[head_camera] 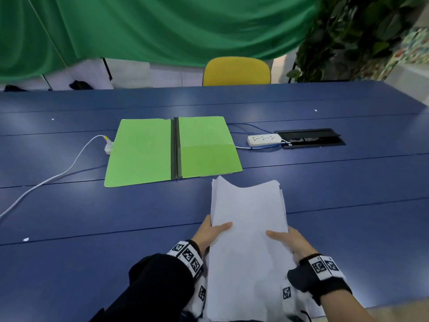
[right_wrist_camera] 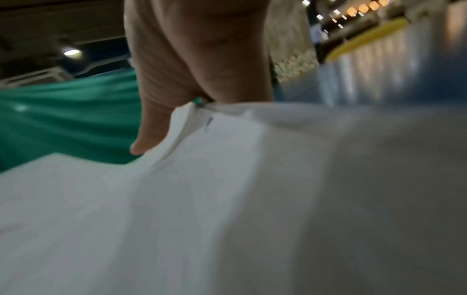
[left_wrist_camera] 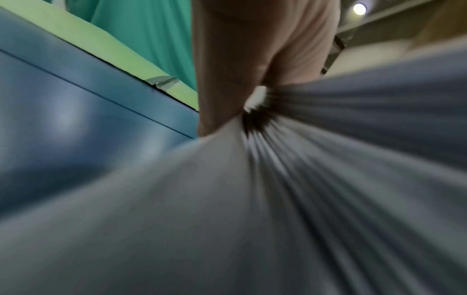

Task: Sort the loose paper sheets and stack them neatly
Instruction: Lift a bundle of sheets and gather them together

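Note:
A thick stack of white paper sheets (head_camera: 248, 228) is held up off the blue table (head_camera: 92, 217) near its front edge, its far end sagging in the middle. My left hand (head_camera: 212, 231) grips the stack's left edge, thumb on top. My right hand (head_camera: 284, 239) grips the right edge the same way. In the left wrist view the sheet edges (left_wrist_camera: 290, 159) fan out under my left hand (left_wrist_camera: 252, 59). The right wrist view shows my right hand (right_wrist_camera: 189, 69) with its thumb pressed on the top sheet (right_wrist_camera: 177, 199). An open green folder (head_camera: 173, 149) lies flat just beyond the stack.
A white power strip (head_camera: 264, 139) with blue cables and a black cable hatch (head_camera: 308, 138) sit right of the folder. A white cable and plug (head_camera: 108, 146) run left of it. A yellow chair (head_camera: 236, 71) stands behind the table, under a green curtain (head_camera: 162, 26).

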{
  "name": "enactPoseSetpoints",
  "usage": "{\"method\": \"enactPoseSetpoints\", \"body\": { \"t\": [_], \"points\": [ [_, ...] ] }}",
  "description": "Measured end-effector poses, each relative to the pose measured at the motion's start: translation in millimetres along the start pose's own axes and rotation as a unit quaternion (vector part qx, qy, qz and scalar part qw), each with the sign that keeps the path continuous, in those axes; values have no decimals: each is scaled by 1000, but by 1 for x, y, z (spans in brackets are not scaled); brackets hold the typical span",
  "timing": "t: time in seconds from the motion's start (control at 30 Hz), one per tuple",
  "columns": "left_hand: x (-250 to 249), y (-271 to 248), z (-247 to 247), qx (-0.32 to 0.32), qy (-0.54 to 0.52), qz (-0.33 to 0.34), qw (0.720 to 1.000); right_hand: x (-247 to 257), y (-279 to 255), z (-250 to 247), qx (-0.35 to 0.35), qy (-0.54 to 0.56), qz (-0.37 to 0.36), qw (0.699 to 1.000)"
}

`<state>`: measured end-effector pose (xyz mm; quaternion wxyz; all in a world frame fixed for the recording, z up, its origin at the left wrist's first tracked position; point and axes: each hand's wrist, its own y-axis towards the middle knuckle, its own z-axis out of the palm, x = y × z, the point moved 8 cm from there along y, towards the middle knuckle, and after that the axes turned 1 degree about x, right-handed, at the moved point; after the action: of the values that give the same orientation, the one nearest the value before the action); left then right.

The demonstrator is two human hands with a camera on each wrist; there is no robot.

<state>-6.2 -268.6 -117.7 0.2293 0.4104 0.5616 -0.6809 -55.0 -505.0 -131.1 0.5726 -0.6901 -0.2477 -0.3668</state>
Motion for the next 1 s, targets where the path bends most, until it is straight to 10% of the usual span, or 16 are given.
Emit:
{"method": "enactPoseSetpoints", "body": {
  "t": [0.27,0.5,0.67,1.0],
  "points": [
    [-1,-36,-43,40,-250,-60,965,68,-26,63,136,40,-124,982],
    [-123,-92,-99,11,-242,210,947,170,-68,104,188,121,-273,936],
    [-196,-156,-132,-185,-118,486,846,225,-102,114,156,94,-389,903],
    [-168,-148,-147,-258,-106,493,824,228,-95,135,206,57,-393,894]
  ]
}}
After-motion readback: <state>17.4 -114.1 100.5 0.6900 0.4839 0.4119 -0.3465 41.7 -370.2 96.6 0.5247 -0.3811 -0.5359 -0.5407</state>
